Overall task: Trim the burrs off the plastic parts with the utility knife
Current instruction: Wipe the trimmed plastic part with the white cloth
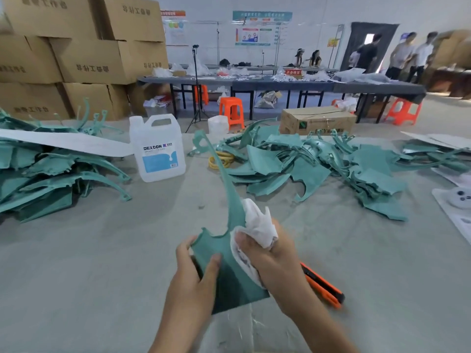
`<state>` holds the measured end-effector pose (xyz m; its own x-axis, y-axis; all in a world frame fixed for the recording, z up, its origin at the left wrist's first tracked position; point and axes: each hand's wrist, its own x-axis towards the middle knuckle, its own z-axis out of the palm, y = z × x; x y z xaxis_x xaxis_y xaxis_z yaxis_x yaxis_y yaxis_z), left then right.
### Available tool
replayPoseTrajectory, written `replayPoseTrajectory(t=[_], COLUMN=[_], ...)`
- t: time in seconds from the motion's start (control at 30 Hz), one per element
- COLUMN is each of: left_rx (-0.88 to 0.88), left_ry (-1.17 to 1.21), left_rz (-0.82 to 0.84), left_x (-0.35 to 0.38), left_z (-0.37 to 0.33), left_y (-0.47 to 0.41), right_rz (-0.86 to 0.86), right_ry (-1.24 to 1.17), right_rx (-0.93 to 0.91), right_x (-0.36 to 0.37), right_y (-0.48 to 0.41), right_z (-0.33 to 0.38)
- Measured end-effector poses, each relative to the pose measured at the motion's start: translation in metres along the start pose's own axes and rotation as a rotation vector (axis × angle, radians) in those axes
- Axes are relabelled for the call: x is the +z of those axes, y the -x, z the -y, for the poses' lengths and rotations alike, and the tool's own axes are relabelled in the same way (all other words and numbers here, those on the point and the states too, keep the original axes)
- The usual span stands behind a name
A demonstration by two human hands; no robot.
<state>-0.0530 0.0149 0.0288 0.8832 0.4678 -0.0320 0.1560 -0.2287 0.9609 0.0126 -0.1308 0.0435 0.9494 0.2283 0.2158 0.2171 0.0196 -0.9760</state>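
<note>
My left hand point(196, 273) grips the wide lower end of a teal plastic part point(226, 278) whose long thin arm curves up and away from me. My right hand point(270, 258) is closed on a crumpled white cloth point(260, 225) pressed against the part's right edge. The orange and black utility knife point(323, 286) lies on the grey table just right of my right wrist, held by neither hand. Its blade end is not clear to see.
Heaps of teal plastic parts lie at the left point(51, 174) and right point(344, 166). A white DEXCON jug point(158, 149) stands at centre left, yellow tape rolls point(221, 159) beside it. Stacked cardboard boxes point(84, 59), long tables, orange stools point(232, 110) and several people are behind.
</note>
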Motion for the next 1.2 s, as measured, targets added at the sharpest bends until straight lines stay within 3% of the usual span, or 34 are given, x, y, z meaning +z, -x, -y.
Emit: replayPoseTrajectory(t=[0.17,0.33,0.47,0.57,0.63,0.8,1.0,1.1,1.2], left_rx=[0.027,0.047,0.072,0.076,0.053,0.086,0.153,0.167,0.026], left_ry=[-0.283,-0.447,-0.287,-0.02,0.097,0.084,-0.15,-0.091,0.286], left_rz=[0.02,0.262,0.363,0.37,0.304,0.098,0.031,0.093,0.37], left_x=[0.007,0.008,-0.006,-0.009,-0.006,-0.002,0.0,0.016,0.028], left_z=[-0.008,-0.002,0.006,0.01,0.01,-0.003,-0.008,-0.012,-0.023], left_y=[0.016,0.039,0.035,0.025,0.016,-0.018,-0.018,-0.006,0.008], right_rz=[0.014,-0.19,-0.21,-0.194,-0.161,0.034,-0.087,-0.124,-0.061], right_ry=[0.035,0.02,0.095,-0.226,-0.244,-0.144,-0.299,-0.514,-0.53], right_rx=[0.027,-0.003,-0.112,-0.06,-0.023,-0.11,0.068,0.117,0.217], right_x=[0.003,-0.018,-0.025,-0.015,-0.004,0.026,0.021,0.019,0.025], right_y=[-0.008,-0.051,-0.069,-0.07,-0.06,-0.009,0.024,0.019,0.022], right_z=[0.001,0.026,0.041,0.045,0.045,0.024,0.02,0.023,0.023])
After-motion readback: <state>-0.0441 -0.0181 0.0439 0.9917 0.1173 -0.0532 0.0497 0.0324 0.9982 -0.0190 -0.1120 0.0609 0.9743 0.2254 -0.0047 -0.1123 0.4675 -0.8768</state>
